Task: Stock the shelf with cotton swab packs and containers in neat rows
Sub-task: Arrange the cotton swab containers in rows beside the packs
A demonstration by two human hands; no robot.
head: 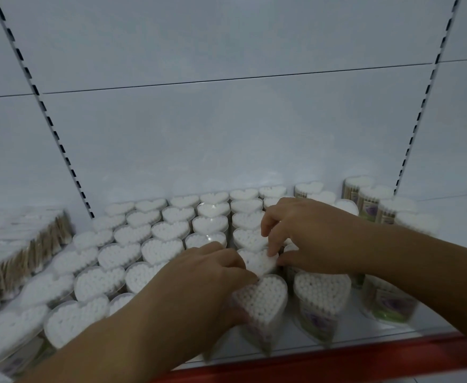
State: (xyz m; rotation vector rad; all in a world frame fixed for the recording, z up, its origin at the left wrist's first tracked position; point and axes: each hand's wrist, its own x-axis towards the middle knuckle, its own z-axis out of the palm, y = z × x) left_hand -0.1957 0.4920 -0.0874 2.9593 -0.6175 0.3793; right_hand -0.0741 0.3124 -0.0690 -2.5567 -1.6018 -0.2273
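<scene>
At the left edge of the frame lies one clear bag of wooden-stick swab packs (19, 244), blurred, on its side. Just right of it, heart-shaped swab containers (119, 254) stand upright on the white shelf (351, 331) in six columns running front to back, up to six deep. More than thirty show, but the arms hide some, so no exact count can be given. Two bare forearms enter from the bottom and right.

The left hand (207, 272) lies palm down at lower centre. Its fingers curl over the upper left edge of the front heart container (262, 299) and its thumb is against that container's left side, holding it. This container stands at the front of the fifth column, tilted slightly.

Directly behind, the second heart container (257, 262) is pinched at its right lobe by the thumb and bent fingers of the right hand (307, 233).

Further right, about ten more containers (322, 291) stand more loosely spaced. Two slotted uprights (47, 114) flank the back panel (226, 134), and one red strip (337, 363) edges the shelf front
</scene>
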